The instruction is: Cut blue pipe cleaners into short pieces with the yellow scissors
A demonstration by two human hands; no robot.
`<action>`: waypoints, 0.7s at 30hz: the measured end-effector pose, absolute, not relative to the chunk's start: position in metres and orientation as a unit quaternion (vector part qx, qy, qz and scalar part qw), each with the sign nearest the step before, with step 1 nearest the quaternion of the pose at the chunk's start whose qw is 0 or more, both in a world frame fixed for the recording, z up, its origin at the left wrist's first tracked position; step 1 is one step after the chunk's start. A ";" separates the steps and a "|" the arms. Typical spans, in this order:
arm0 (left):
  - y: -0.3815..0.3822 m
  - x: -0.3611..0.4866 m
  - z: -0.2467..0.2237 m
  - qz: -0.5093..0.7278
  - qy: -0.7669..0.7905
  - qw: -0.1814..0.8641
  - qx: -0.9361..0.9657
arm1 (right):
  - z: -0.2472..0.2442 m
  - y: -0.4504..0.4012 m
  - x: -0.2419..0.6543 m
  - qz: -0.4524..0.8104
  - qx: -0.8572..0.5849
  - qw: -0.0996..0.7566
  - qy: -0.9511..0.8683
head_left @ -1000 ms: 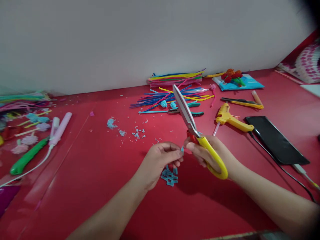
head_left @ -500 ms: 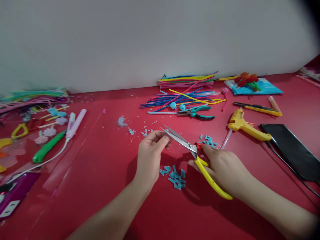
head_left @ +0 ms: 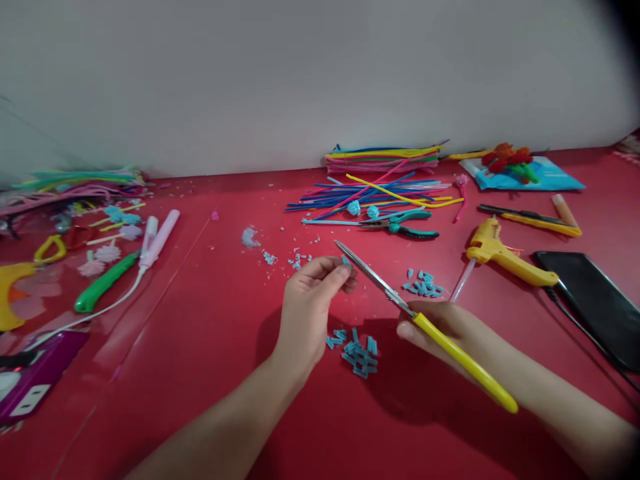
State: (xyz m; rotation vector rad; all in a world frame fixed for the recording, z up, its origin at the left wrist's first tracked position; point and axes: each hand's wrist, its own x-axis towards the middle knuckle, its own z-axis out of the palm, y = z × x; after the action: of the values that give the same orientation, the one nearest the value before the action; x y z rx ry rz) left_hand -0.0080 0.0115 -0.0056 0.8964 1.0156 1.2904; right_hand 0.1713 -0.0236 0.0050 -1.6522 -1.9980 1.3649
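Scissors (head_left: 427, 327), gripped in R hand (head_left: 457, 323), have swung down from upright to just by the blue bit (head_left: 346, 261), pinched in L hand (head_left: 311, 293) beyond the near pile (head_left: 359, 355), so trimming's prob. underway.

tilted yellow-handled scissors (head_left: 436, 335), pinched blue piece (head_left: 345, 261)

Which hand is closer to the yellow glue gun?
Right: the right hand is just below and left of the glue gun in the picture; the left hand is much farther left.
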 end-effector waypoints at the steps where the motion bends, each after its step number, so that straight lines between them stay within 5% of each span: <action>1: 0.011 -0.008 -0.006 0.555 0.438 0.594 0.384 | 0.006 -0.024 0.172 0.472 -0.557 0.103 -0.675; 21: 0.012 -0.011 -0.004 0.539 0.447 0.588 0.405 | -0.016 -0.021 0.177 0.476 -0.565 0.139 -0.659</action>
State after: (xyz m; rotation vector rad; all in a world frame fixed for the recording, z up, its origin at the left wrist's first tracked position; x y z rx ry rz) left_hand -0.0106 0.0121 -0.0045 0.9436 1.0416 1.2553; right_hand 0.1766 -0.0212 -0.0162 -1.6338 -1.9044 1.3772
